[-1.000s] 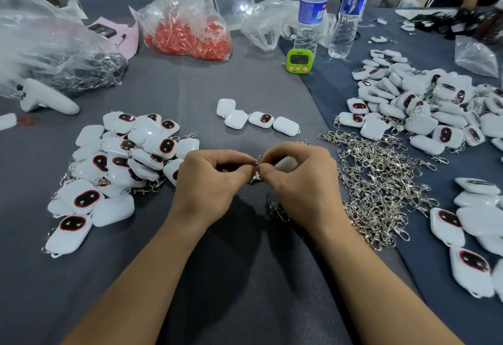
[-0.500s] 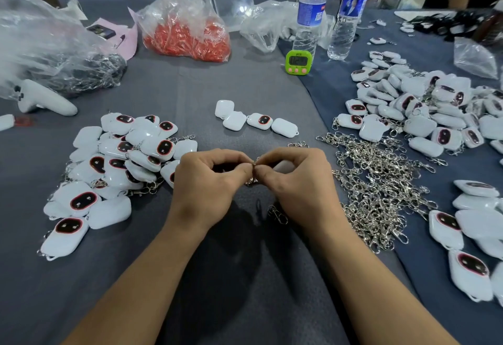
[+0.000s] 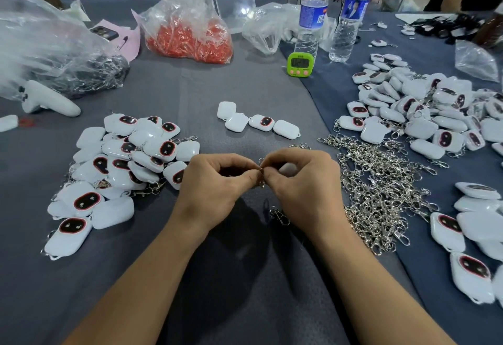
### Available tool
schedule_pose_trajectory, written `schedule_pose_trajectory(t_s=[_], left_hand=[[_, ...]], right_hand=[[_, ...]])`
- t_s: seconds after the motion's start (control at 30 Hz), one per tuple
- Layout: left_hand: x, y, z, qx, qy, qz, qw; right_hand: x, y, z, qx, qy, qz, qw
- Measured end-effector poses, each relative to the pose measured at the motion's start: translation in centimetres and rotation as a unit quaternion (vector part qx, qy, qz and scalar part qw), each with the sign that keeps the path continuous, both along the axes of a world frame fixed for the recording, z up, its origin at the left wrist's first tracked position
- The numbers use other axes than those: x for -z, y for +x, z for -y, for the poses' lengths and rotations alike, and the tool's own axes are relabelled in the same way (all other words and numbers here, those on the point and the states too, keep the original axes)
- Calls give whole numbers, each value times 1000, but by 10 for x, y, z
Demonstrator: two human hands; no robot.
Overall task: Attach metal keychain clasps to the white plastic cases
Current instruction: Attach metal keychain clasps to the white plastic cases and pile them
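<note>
Little has moved since 0.5 s ago: both hands sit at the same spot over the bench centre, fingertips still meeting; only the view has drifted slightly.

Grip state: left hand and right hand each pinch 1 small metal clasp between thumb and forefinger, a narrow grip from both sides. A white case shows just behind the right fingers. I cannot tell whether it is held or lying on the bench, nor whether the clasp's ring is already through its loop; the joint is hidden by the fingertips.

Judged step: opening or threading the ring onto the case.

Risks from here:
1. Ring slips from the pinch. Cause: a tiny, smooth part held only at the fingertips. It would likely drop near the loose clasp below the right hand and be confused with it.
2. Ring closes before catching the case loop, leaving a false attachment. Cause: working blind under the fingers.
3. Snagging. Cause: the heap of clasps lies just beside the right wrist; a trailing hook could drag others along.
4. Sorting error. Cause: the pile of cases with clasps on lies near the left hand, while the row of 4 cases sits just beyond.
</note>
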State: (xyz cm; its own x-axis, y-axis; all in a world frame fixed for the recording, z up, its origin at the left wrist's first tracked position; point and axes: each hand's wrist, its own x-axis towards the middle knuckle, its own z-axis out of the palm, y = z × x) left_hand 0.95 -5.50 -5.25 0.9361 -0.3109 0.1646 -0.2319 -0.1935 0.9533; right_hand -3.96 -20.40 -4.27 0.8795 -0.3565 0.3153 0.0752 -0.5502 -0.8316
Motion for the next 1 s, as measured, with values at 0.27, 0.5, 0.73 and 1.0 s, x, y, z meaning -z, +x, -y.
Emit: schedule_pose_trajectory(t_s=[0.27,0.5,0.73,1.0], left_hand=[[-4,-1,1,13,-12,-26,1000],[-1,0,-3,16,12,-1,1000],[0,-1,-2,-9,20,10,1000],[-3,-9,0,-28,34,52,998]], right_hand=[[0,0,4,-20,-32,20,999],[1,1,8,-42,-9,3,999],[0,4,11,-81,33,-16,996],[0,5,13,-96,51,-39,993]])
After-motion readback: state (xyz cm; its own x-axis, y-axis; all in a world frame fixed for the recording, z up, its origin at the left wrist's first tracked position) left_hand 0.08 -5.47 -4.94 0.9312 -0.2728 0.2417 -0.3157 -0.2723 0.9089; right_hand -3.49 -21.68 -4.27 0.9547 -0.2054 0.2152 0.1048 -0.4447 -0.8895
